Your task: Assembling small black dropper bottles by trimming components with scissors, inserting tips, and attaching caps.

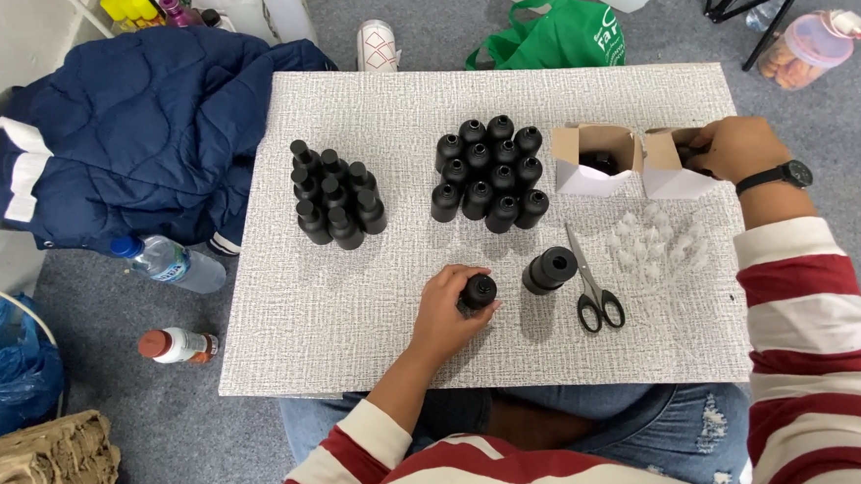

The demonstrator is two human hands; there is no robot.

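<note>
A person seen from above wears a long-sleeved top with broad red and white horizontal stripes. The left sleeve (363, 452) is pushed up, so the forearm is bare down to the left hand (449, 315). The right sleeve (808, 330) ends at a white cuff on the forearm. A black wristwatch (776, 177) with a dark band sits just behind the right hand (735, 147). Blue denim jeans (647, 432) cover the lap, frayed and torn over the right thigh.
</note>
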